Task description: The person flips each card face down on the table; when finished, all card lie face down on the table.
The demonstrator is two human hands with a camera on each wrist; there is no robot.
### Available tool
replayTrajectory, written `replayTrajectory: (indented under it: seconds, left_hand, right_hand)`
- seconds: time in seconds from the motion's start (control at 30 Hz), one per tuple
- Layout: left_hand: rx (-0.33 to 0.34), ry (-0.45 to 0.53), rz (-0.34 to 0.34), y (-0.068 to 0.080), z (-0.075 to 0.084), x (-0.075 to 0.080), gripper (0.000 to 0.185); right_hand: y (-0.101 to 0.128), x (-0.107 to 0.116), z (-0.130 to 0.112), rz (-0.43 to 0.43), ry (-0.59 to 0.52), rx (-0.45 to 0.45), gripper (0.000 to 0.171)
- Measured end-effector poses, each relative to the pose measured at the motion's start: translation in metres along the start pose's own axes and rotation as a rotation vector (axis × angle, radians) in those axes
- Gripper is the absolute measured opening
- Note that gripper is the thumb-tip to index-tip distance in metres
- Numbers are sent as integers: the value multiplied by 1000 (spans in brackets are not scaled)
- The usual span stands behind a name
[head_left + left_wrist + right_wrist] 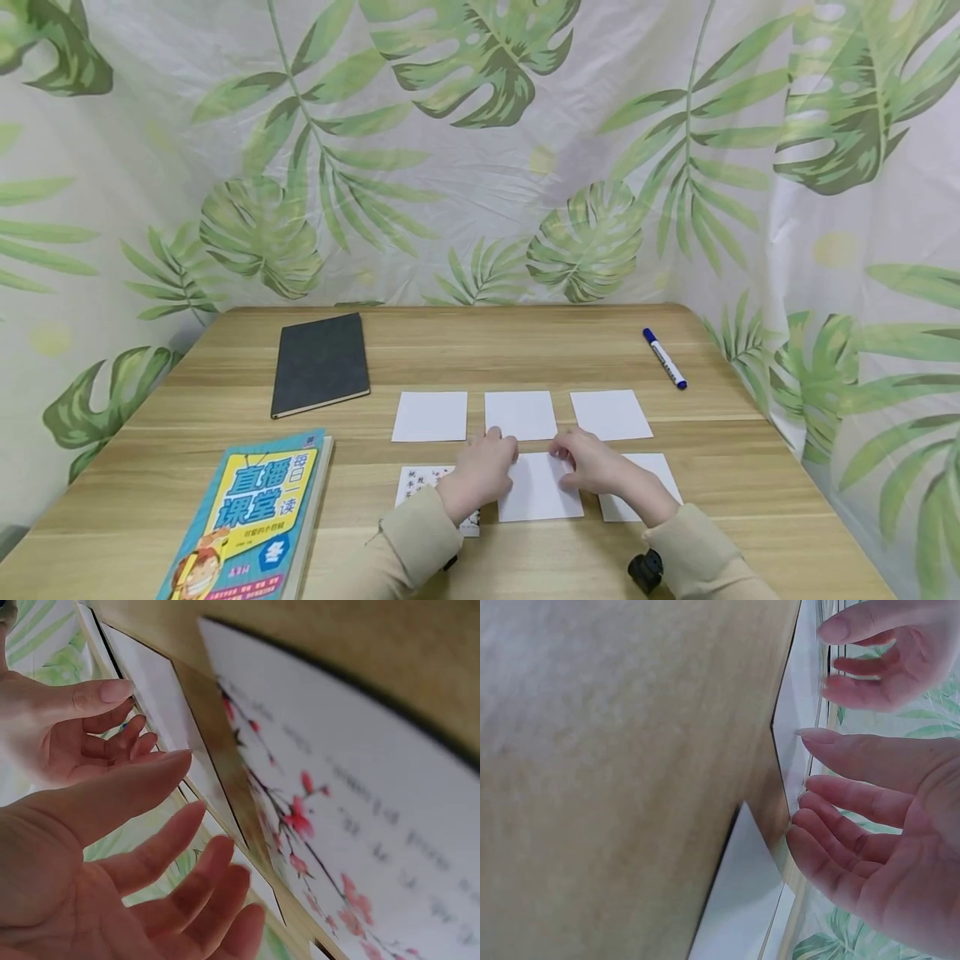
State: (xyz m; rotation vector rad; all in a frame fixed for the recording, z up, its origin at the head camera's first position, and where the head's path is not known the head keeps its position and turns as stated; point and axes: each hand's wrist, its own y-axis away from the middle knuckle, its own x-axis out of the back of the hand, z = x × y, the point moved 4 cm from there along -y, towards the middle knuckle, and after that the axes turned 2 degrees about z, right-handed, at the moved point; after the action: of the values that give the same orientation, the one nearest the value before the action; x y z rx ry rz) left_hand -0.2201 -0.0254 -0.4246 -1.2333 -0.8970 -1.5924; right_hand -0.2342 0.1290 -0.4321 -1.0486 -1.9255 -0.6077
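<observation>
Both hands sit over the blank white square paper card at lower centre of the head view, middle of the near row. My left hand and right hand are relaxed, fingers loosely extended, gripping nothing (wrist views confirm open palms). I judge fingertips should press lightly on opposite edges, keeping clear of the printed blossom card and the right-hand white card.
</observation>
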Motion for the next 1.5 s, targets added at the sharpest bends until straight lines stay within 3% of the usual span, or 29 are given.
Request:
replayTrajectory:
  seconds: [0.17,0.33,0.5,0.67,0.77,0.97,1.13,1.5]
  left_hand:
    - [-41,32,-8,1,-1,0,26]
    - [-65,178,3,7,-12,11,34]
    - [-38,271,32,17,-34,31,37]
    - [5,273,91,27,-62,47,36]
    - [18,307,88,31,-76,52,36]
    - [93,363,40,41,-103,54,38]
    - [126,339,6,47,-116,49,40]
    - [131,249,-13,53,-124,35,48]
  right_hand:
    - [1,0,1,5,8,-5,34]
    - [3,0,-1,17,4,-14,40]
    - [-3,1,-12,45,-16,-18,47]
    - [-14,-2,-26,29,-27,5,48]
    - [-20,-5,-33,34,-18,24,47]
    - [-32,-16,-50,2,-35,35,43]
    - [-40,-29,-64,-8,-13,69,40]
    - [-53,-47,-81,-24,20,43,42]
